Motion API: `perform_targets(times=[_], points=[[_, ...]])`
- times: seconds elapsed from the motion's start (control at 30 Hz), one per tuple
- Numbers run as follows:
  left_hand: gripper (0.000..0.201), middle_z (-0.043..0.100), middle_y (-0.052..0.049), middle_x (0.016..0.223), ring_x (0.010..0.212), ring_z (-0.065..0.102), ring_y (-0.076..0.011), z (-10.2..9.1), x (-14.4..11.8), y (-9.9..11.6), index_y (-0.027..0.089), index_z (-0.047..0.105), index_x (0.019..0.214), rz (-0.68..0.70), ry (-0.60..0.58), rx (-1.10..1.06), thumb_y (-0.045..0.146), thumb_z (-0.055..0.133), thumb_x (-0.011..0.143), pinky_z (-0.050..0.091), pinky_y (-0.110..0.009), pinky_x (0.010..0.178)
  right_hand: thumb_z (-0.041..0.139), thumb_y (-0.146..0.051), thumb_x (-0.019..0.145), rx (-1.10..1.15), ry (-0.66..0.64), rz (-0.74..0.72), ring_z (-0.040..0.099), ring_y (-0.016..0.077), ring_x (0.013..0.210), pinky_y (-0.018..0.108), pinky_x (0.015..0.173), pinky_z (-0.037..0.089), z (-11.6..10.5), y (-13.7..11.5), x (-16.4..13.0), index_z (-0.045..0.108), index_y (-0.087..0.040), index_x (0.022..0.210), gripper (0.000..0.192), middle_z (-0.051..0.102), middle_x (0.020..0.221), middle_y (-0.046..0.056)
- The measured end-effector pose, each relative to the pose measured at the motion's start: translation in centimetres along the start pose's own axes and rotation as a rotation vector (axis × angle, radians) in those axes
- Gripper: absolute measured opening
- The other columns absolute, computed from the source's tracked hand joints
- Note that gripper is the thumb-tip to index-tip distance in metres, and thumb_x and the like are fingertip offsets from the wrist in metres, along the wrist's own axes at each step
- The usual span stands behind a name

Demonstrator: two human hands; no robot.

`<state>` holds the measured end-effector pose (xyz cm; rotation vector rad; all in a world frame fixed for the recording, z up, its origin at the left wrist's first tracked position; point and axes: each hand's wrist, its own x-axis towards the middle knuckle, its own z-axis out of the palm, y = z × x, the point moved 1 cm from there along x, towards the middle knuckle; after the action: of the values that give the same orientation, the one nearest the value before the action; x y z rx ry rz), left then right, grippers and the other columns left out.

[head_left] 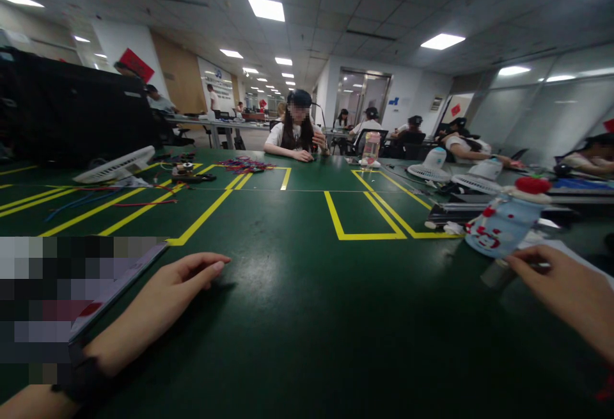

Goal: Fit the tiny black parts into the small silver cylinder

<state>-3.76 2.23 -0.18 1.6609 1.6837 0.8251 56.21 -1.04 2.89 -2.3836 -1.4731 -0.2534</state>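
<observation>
My left hand (192, 276) rests at the left of the green table (288, 323), a dark band on its wrist. Its fingers are loosely stretched out, and nothing shows in them. Beside it, at the far left, lies a flat thing with a pale purple edge (122, 284), mostly pixelated. At the right, my right hand (551, 278) has thumb and fingers closed on a small grey object (499, 274), too blurred to name. Just behind that hand stands a light blue bottle (503, 224) with a red and white top and red decorations.
Yellow tape (369, 237) marks areas on the table. Red and blue wires (244, 164) lie in a heap farther back. White fans (429, 166) stand at the right, and another white fan part (115, 164) lies left. A person (297, 128) sits across, near a clear bottle (371, 149).
</observation>
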Motion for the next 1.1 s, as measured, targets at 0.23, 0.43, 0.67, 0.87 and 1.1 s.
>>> perform_targets(times=[0.23, 0.43, 0.67, 0.87, 1.1], points=[[0.046, 0.068, 0.001, 0.090, 0.084, 0.061, -0.0227, 0.0, -0.1, -0.1, 0.023, 0.061, 0.114, -0.001, -0.002, -0.007, 0.055, 0.051, 0.082, 0.042, -0.029, 0.073, 0.047, -0.048, 0.075, 0.081, -0.062, 0.051, 0.059, 0.0222, 0.075, 0.033, 0.067, 0.040, -0.2, 0.0, 0.4, 0.064, -0.019, 0.091, 0.037, 0.064, 0.092, 0.011], [0.045, 0.068, 0.000, 0.093, 0.085, 0.060, -0.0227, 0.1, -0.1, -0.2, 0.023, 0.061, 0.114, -0.003, -0.011, -0.029, 0.054, 0.051, 0.083, 0.041, -0.029, 0.073, 0.051, -0.052, 0.073, 0.104, -0.132, 0.036, 0.062, 0.0254, 0.075, 0.036, 0.068, 0.042, 0.0, 0.6, 0.2, 0.063, -0.018, 0.112, 0.053, 0.065, 0.094, 0.014], [0.050, 0.068, -0.002, 0.096, 0.086, 0.060, -0.0240, 0.3, -0.3, 0.7, 0.020, 0.060, 0.115, -0.008, -0.036, -0.011, 0.057, 0.048, 0.083, 0.042, -0.032, 0.076, 0.043, -0.056, 0.082, 0.174, -0.052, -0.260, 0.061, 0.0213, 0.086, 0.034, 0.077, 0.046, 0.1, -8.3, -3.5, 0.048, -0.019, 0.132, 0.062, 0.063, 0.105, 0.011], [0.044, 0.068, -0.004, 0.107, 0.096, 0.062, -0.0262, 0.4, 0.7, -1.1, 0.024, 0.064, 0.109, 0.048, -0.018, 0.070, 0.056, 0.052, 0.081, 0.045, -0.034, 0.081, 0.049, -0.039, 0.085, 0.621, -0.303, -0.790, 0.053, 0.0134, 0.108, 0.029, 0.098, 0.042, 1.6, -21.5, -10.7, 0.048, -0.027, 0.129, 0.046, 0.055, 0.122, 0.002], [0.032, 0.066, -0.004, 0.103, 0.091, 0.061, -0.0235, 3.4, -0.4, 3.0, 0.026, 0.064, 0.107, 0.330, 0.066, 0.188, 0.044, 0.048, 0.087, 0.047, -0.034, 0.080, 0.063, -0.033, 0.076, 0.949, -0.491, -0.664, 0.056, 0.0123, 0.098, 0.030, 0.092, 0.045, 3.9, -25.0, -12.9, 0.046, -0.022, 0.124, 0.053, 0.058, 0.111, 0.003]])
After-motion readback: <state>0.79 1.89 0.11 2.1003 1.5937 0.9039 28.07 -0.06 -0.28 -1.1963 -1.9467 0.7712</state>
